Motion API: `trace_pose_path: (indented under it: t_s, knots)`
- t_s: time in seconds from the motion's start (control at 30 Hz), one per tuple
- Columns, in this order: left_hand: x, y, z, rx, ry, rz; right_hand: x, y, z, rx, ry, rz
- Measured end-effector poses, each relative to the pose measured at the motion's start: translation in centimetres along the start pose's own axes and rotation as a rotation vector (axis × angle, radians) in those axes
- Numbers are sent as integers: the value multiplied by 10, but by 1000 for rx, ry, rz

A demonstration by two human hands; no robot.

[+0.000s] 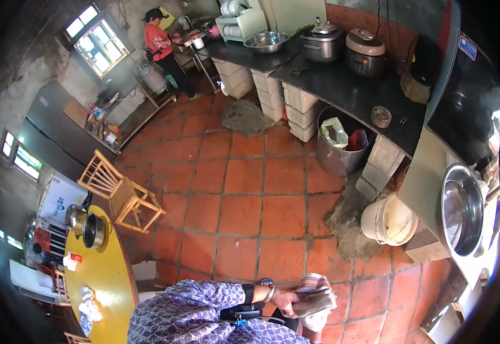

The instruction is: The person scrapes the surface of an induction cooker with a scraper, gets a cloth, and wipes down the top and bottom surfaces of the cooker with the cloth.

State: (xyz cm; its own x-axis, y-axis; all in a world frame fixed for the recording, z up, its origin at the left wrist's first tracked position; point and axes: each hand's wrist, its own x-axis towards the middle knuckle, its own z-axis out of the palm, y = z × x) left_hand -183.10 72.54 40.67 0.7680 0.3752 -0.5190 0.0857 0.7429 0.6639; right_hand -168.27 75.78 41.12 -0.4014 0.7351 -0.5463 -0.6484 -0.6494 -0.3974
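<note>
My left hand (pixel 285 300) reaches across from a purple patterned sleeve, with a bracelet and a dark band at the wrist. It is closed on a bunched grey-beige cloth (pixel 317 295), held low over the red tile floor (pixel 244 206). Below the cloth a pale shape (pixel 314 322) shows, either more cloth or my right hand; I cannot tell which.
A yellow round table (pixel 112 275) with pots stands at the left, a wooden chair (pixel 121 192) beside it. A black counter (pixel 341 86) carries rice cookers and a steel bowl. Under it are a metal bin (pixel 337 157) and a white bucket (pixel 388 221). A person in red (pixel 159 40) works at the far back.
</note>
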Motion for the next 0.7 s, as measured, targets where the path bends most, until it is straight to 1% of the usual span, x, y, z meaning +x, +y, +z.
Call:
trace_pose_path:
  t_s: [0.03, 0.07, 0.13, 0.17, 0.2, 0.23, 0.27, 0.3, 0.33, 0.37, 0.4, 0.43, 0.47, 0.53, 0.6, 0.63, 0.7]
  knots:
    - [18, -17, -8, 470, 85, 118, 4, -11, -5, -230, -18, -50]
    - [-8, 47, 13, 428, 74, -12, 7, -20, -12, -362, -21, -102]
    - [8, 50, 15, 541, 165, 73, 11, -40, -38, -701, -12, -228]
    - [18, 51, 13, 544, 158, 74, 13, -56, -47, -1081, -10, -350]
    - [29, 48, 10, 498, 189, 39, 13, -69, -55, -1665, 20, -519]
    - [41, 45, 5, 458, 208, -2, 15, -80, -62, -2157, 45, -674]
    - [55, 32, -5, 631, 203, 96, 16, -89, -69, -2536, 105, -773]
    - [54, 48, 0, 656, 174, 127, 16, -94, -79, -2867, 224, -792]
    - [50, 71, 1, 686, 106, 154, 20, -98, -97, -3247, 426, -716]
    - [54, 82, -1, 771, 94, 67, 11, -121, -68, -2740, 319, -657]
    - [59, 80, 4, 860, 46, -11, -9, -145, -53, -2216, 321, -625]
    - [68, 74, -1, 822, 29, 84, -13, -155, -66, -1953, 392, -601]
    - [74, 71, -9, 783, 17, 175, -23, -153, -86, -1811, 489, -552]
    - [87, 69, -16, 998, 26, 123, -49, -148, -127, -1604, 644, -477]
    - [99, 90, -5, 1034, 79, -169, -79, -132, -162, -1443, 769, -417]
    - [107, 90, -5, 1084, 5, -187, -90, -119, -175, -1379, 822, -390]
    - [119, 90, -31, 1154, 98, -191, -97, -99, -188, -1275, 904, -343]
